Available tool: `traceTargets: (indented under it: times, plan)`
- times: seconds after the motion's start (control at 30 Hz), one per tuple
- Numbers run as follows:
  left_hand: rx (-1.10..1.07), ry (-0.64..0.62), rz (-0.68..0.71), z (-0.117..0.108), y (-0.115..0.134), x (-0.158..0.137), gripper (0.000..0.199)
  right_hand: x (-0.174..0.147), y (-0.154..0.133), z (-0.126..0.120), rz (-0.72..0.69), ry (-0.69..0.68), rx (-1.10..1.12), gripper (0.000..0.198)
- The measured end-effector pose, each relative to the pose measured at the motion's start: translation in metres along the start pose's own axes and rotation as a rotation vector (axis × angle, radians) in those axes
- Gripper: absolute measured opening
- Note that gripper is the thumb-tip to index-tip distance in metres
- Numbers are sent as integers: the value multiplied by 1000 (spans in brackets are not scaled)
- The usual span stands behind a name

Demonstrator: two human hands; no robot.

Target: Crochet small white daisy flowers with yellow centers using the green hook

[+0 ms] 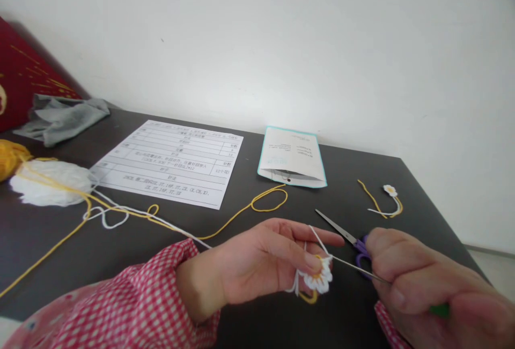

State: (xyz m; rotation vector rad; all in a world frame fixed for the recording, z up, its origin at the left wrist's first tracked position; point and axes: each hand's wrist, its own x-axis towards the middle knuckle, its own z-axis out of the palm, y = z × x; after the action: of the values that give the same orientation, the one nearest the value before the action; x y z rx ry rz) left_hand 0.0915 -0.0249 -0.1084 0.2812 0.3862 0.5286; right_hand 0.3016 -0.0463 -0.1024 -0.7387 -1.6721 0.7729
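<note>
My left hand point(265, 263) pinches a small crocheted flower point(321, 280) with white petals and a yellow centre between thumb and fingers. White yarn point(319, 238) runs up over its stretched index finger. My right hand point(418, 279) is closed around a crochet hook point(358, 267); the thin metal shaft points left and its tip meets the white yarn at the flower's edge. A bit of green handle point(439, 310) shows between the right fingers. Purple-handled scissors point(341, 234) lie on the table just behind the right hand, which partly covers them.
A white yarn ball point(52, 183) and a yellow one point(12, 159) sit at left, their strands crossing the dark table point(350, 172). A printed sheet point(173, 164), a white pouch point(293, 150), a finished small flower point(390, 190) and a grey cloth point(66, 116) lie farther back.
</note>
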Motion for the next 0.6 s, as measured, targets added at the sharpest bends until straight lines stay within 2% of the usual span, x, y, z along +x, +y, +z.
traceTargets:
  times: [0.13,0.2,0.37,0.6]
  plan:
    - [-14,-92,2,-4,-4,3,51,14,-4,15,144,69,258,48]
    - [-14,-110,1,-6,-5,3,52,14,-6,15,186,64,279,47]
    - [-28,-100,-12,-6,-4,3,55,8,-10,7,91,-38,190,46]
    - [-31,-142,-17,-6,-4,3,54,18,-10,18,286,96,338,50]
